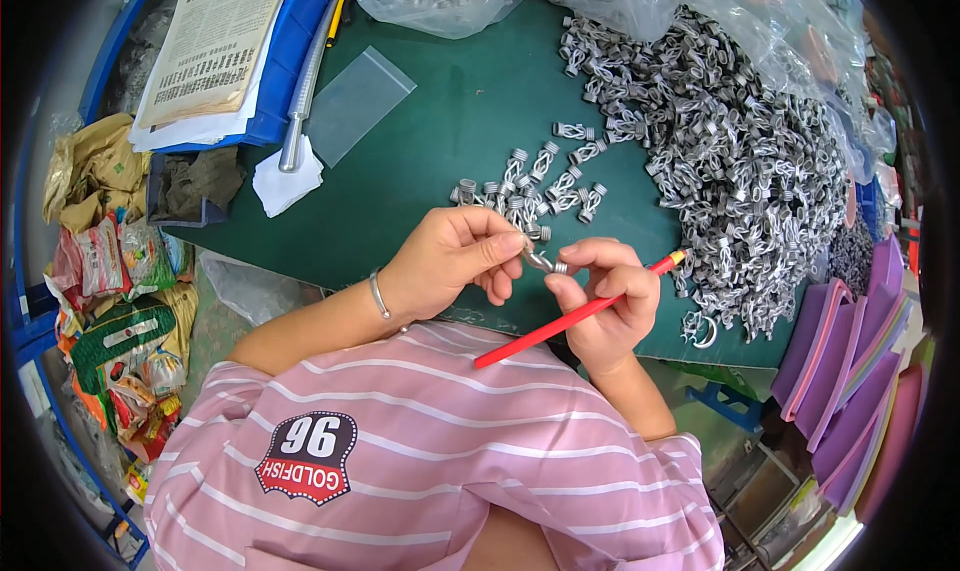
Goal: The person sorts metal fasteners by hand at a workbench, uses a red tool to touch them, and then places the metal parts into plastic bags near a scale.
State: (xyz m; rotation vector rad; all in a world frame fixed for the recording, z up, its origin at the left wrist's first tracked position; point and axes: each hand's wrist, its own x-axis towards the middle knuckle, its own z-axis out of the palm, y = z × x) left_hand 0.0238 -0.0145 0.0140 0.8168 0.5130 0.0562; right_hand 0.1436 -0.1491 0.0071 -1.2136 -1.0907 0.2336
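- Green tabletop (440,101), with a large heap of grey metal parts (765,181) at the right and clear plastic (745,21) along its far edge.
- At the far left, a blue tray (283,71) with printed sheets (215,46) in it; beside it, a flat clear sleeve (362,108).
- Off to the right, beyond the table edge, purple panels (832,356).
- Pinching one end of a single grey metal piece (538,260) between thumb and forefinger of the left hand (455,256).
- Gripping its other, ridged end with thumb and fingertips of the right hand (615,306); close to the left, joined only by that piece.
- Also holding, slanted through the right fingers, a red stick (535,333) with a yellow end.
- Just beyond the left hand, a small loose cluster (530,186) of similar parts.
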